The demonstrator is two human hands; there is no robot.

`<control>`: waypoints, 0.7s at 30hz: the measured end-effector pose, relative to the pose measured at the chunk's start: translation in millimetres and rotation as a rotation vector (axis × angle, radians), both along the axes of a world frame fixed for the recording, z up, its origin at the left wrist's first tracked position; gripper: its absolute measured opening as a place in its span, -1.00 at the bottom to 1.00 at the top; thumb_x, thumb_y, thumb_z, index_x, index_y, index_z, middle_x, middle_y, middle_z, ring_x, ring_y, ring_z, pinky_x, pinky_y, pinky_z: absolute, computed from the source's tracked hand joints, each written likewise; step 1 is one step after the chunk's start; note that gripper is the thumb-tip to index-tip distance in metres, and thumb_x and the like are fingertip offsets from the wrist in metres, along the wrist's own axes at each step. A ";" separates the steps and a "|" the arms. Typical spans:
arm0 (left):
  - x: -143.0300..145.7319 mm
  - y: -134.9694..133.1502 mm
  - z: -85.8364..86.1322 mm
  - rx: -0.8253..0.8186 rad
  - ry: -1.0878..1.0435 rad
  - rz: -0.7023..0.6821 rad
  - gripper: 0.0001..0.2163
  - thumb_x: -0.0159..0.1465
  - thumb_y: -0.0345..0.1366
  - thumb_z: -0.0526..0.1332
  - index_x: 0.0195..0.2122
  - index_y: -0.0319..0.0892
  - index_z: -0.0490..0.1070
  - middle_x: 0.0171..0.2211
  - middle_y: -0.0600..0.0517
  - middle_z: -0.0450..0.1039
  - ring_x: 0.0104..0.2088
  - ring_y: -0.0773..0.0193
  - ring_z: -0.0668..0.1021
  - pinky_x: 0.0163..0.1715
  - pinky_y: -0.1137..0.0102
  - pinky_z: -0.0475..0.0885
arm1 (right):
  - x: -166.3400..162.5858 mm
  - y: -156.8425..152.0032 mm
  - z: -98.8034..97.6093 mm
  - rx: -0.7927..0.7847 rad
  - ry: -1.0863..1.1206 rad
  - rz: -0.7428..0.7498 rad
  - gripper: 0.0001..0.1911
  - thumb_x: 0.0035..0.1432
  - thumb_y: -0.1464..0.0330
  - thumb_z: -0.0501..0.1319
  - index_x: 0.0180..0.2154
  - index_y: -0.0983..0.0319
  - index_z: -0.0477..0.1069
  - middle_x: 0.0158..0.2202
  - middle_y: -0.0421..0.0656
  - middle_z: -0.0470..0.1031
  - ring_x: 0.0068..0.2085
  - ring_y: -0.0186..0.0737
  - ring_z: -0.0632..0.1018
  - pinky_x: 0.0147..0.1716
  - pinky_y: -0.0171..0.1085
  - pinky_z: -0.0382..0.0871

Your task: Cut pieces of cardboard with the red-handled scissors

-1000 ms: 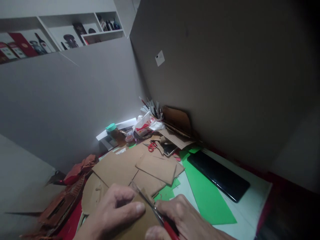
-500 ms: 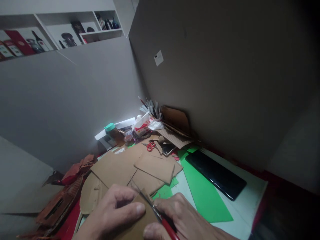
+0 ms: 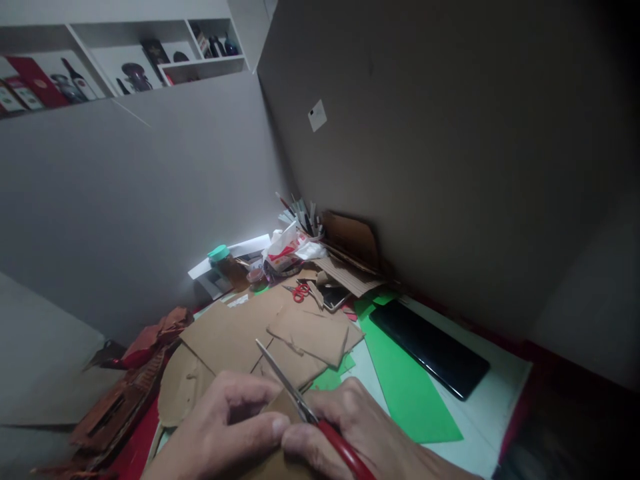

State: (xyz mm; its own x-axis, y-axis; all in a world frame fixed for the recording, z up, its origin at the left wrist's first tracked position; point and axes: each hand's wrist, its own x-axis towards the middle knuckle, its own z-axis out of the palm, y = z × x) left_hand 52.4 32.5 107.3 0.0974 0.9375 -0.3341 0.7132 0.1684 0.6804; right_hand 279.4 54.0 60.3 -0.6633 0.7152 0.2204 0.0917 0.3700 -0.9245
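Observation:
My left hand (image 3: 227,423) is closed on a small brown piece of cardboard (image 3: 280,465), its thumb lying along the top. Red-handled scissors (image 3: 295,393) are gripped in my right hand (image 3: 345,423), with the blades pointing up and away to the left, looking closed. The blades cross the far edge of the piece; whether they touch it I cannot tell. Just beyond my hands lie flat cardboard sheets (image 3: 220,337) and a smaller cut cardboard piece (image 3: 310,333). The lower part of the held piece runs out of view.
A second pair of red scissors (image 3: 299,292) lies farther back. On the right are a green sheet (image 3: 410,393) and a black glossy device (image 3: 430,347). A jar with a teal lid (image 3: 220,257) and a pen holder (image 3: 310,230) stand at the back. Reddish-brown cardboard constructions (image 3: 120,400) are at left.
The scissor blades have closed and swung more upright, and my right hand's thumb has moved up beside my left thumb. My left hand keeps its hold on the cardboard.

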 end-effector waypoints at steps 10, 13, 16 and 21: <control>3.4 0.9 20.1 -0.141 -0.403 -0.026 -0.69 0.22 0.02 0.33 -0.24 -0.10 0.66 -0.36 0.04 0.55 -0.34 0.22 0.49 -0.34 0.39 0.34 | 24.7 9.5 1.5 -0.076 -0.124 -0.153 -0.76 0.22 0.20 0.28 -0.38 0.21 0.37 -0.55 -0.32 0.27 -0.49 -0.34 0.26 -0.47 -0.30 0.18; 1.2 0.8 22.7 -0.180 -0.535 -0.040 -0.71 0.19 -0.01 0.35 -0.27 -0.14 0.66 -0.40 0.05 0.49 -0.37 0.26 0.46 -0.29 0.38 0.37 | 25.0 9.0 1.2 -0.190 -0.051 -0.094 -0.73 0.16 0.20 0.34 -0.24 0.23 0.38 -0.52 -0.33 0.29 -0.49 -0.34 0.28 -0.49 -0.33 0.19; 1.1 -0.2 23.2 -0.223 -0.629 0.007 -0.72 0.17 -0.04 0.39 -0.29 -0.16 0.66 -0.44 0.05 0.48 -0.41 0.30 0.45 -0.31 0.40 0.38 | 20.4 6.3 6.8 -0.426 0.101 0.015 -0.53 0.12 0.10 0.36 -0.09 0.26 0.33 -0.48 -0.30 0.34 -0.50 -0.32 0.37 -0.49 -0.33 0.28; 8.2 -0.5 23.9 -0.198 -0.660 0.022 -0.72 0.15 -0.06 0.39 -0.28 -0.18 0.69 -0.45 -0.01 0.59 -0.44 0.29 0.51 -0.43 0.48 0.31 | 13.4 -0.1 18.9 -0.680 0.172 0.107 -0.50 -0.08 0.22 0.48 -0.15 0.26 0.37 -0.50 -0.33 0.35 -0.49 -0.39 0.34 -0.51 -0.40 0.17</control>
State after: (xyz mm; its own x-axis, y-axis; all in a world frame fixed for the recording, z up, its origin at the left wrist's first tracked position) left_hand 60.5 32.0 131.1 0.3205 0.8693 -0.3764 0.1549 0.3439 0.9262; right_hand 292.8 53.9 79.3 -0.7338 0.6639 -0.1443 -0.0805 -0.2959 -0.9518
